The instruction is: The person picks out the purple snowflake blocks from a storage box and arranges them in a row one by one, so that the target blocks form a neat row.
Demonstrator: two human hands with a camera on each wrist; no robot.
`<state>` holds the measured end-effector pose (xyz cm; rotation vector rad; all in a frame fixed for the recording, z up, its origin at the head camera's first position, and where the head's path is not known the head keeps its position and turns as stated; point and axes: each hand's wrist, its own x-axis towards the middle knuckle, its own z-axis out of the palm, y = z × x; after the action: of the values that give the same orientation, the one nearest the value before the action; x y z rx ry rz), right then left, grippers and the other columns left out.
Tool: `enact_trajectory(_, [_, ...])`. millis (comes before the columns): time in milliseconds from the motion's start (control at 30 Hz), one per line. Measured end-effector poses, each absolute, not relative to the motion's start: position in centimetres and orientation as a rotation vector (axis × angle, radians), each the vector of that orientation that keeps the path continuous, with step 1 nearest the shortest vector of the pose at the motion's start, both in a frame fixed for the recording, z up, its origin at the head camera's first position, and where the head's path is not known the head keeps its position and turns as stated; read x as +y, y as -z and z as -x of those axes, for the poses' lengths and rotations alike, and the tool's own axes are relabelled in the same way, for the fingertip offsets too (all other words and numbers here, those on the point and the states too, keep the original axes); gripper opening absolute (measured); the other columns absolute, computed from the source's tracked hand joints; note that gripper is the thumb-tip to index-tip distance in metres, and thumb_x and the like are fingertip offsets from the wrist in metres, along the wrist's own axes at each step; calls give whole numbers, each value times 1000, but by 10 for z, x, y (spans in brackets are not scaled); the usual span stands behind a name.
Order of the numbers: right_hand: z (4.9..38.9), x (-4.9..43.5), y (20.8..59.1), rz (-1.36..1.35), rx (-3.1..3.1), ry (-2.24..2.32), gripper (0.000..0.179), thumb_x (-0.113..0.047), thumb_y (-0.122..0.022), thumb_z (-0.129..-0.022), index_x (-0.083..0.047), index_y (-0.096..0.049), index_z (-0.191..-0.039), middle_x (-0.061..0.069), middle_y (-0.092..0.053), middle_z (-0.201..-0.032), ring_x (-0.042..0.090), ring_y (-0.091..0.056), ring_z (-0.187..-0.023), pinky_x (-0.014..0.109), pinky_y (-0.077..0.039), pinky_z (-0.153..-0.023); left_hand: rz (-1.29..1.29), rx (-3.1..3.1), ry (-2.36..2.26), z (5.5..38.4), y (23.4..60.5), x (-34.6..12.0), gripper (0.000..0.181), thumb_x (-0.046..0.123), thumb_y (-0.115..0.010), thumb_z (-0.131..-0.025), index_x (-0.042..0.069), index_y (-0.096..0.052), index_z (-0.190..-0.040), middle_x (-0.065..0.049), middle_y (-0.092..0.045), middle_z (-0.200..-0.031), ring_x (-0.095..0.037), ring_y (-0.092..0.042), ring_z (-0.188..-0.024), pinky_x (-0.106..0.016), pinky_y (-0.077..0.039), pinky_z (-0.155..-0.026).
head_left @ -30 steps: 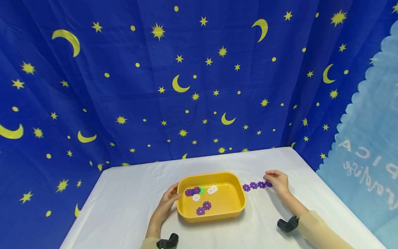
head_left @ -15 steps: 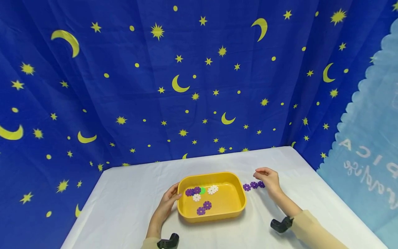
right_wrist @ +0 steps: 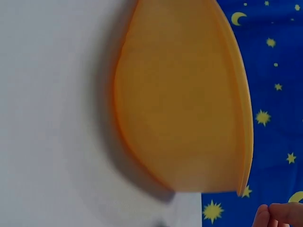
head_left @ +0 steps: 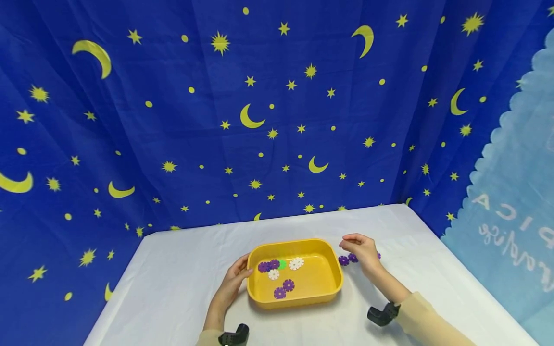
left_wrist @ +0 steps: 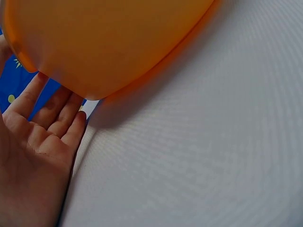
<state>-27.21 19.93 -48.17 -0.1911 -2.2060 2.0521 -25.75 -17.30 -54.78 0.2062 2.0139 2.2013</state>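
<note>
A yellow plastic tray (head_left: 298, 302) sits on the white table. My left hand (head_left: 229, 286) grips its left end, thumb at the rim and fingers along the outer wall; the left wrist view shows those fingers (left_wrist: 71, 125) against the tray's underside edge. Inside lie several purple snowflake discs (head_left: 279, 292), white snowflake discs (head_left: 273, 274) and a green disc (head_left: 282, 265). My right hand (head_left: 363, 252) hovers just right of the tray over a row of purple snowflake discs (head_left: 344, 261), hiding part of it. Its thumb and fingertips (right_wrist: 279, 213) come close together, with nothing visible between them.
A white cloth (head_left: 173, 288) covers the table. Behind it hangs a blue curtain (head_left: 207, 144) with yellow moons and stars, and at the right a light blue cloth (head_left: 510, 192). Dark wrist cameras (head_left: 383, 315) stick out from both sleeves.
My right hand has moved left from the row's far right end toward the tray, now uncovering the rightmost purple disc. My left hand and the tray have stayed put.
</note>
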Motion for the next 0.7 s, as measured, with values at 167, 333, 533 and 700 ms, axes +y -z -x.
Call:
enact_trajectory(167, [272,186,479,174,-2189,-2097,17,0,-66,-84,6,-64,-99,-10,-67,-70,6,-65,-70,23,-57,-76,-215,2012,-2203,258,548,-174,55,7,-55,-91,-1,-37,-142,-21,-40,-147,-34,-36,-137,-12,-40,-99])
enact_trajectory(333, [270,170,476,153,-2218,-2101,19,0,-65,-84,9,-63,-101,-6,-67,-73,10,-64,-71,25,-57,-73,-202,2032,-2198,258,547,-174,55,8,-56,-91,-1,-38,-142,-21,-41,-147,-34,-38,-136,-32,-37,-112])
enact_trajectory(533, [269,154,475,142,-2215,-2151,24,2,-65,-83,14,-61,-104,-3,-69,-76,7,-63,-70,24,-56,-71,-253,2098,-2142,260,549,-175,56,13,-55,-93,-2,-36,-143,-23,-40,-147,-17,-47,-128,-17,-42,-102])
enact_trajectory(700, [269,146,477,126,-2236,-2178,24,2,-65,-83,14,-62,-105,4,-70,-84,7,-63,-73,25,-57,-76,-229,2068,-2148,261,551,-176,57,13,-56,-92,-1,-36,-143,-21,-41,-146,-21,-46,-130,-21,-41,-105])
